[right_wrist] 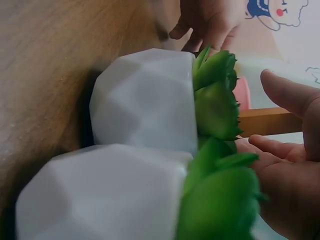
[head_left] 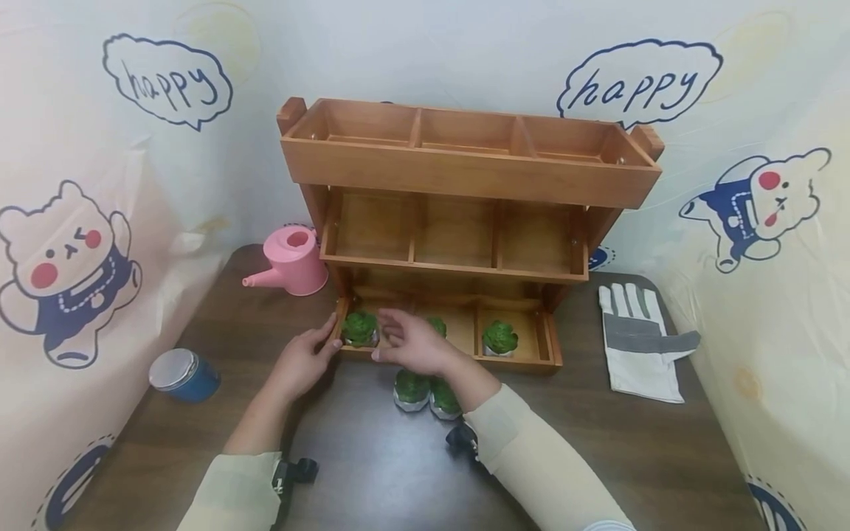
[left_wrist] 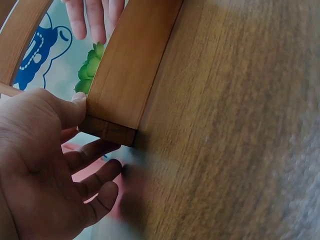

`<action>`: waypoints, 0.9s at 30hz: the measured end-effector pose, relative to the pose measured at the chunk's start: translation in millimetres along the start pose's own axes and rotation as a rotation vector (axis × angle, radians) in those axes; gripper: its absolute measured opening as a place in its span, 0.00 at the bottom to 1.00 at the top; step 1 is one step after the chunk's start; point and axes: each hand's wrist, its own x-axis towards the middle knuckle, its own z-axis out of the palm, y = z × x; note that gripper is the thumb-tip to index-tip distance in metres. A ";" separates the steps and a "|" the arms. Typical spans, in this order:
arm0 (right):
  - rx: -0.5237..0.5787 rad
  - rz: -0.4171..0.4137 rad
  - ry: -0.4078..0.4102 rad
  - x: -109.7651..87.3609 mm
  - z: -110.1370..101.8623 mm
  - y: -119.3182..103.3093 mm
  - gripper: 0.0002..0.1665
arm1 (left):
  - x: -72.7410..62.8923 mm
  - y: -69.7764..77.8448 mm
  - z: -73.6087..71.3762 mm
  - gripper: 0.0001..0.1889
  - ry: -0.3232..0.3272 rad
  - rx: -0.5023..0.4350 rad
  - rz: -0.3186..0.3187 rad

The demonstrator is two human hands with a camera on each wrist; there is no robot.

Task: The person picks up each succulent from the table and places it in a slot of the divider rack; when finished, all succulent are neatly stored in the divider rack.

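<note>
Head view: on the bench stands a wooden rack with three tiers, each split into three compartments. In the bottom tier, a leafy green plant sits in the left compartment, a second plant in the middle one, partly hidden, and a third plant in the right one. The left hand grips the left end of that tier. The right hand is just right of the left-compartment plant, loosely bent and holding nothing. Two potted plants stand before the rack. A pink watering can and a blue jar are at left, a glove at right.

Left wrist view: the thumb presses the wooden rim, with fingers round the tier's end; green leaves show behind the front board.

Right wrist view: two white faceted pots fill the foreground, side by side; beyond them, the right hand's thumb and fingers are apart.
</note>
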 end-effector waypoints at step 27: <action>-0.031 -0.142 0.201 -102.0 -38.7 13.9 0.42 | -0.3 2.7 -1.4 0.37 -0.044 -0.012 -0.075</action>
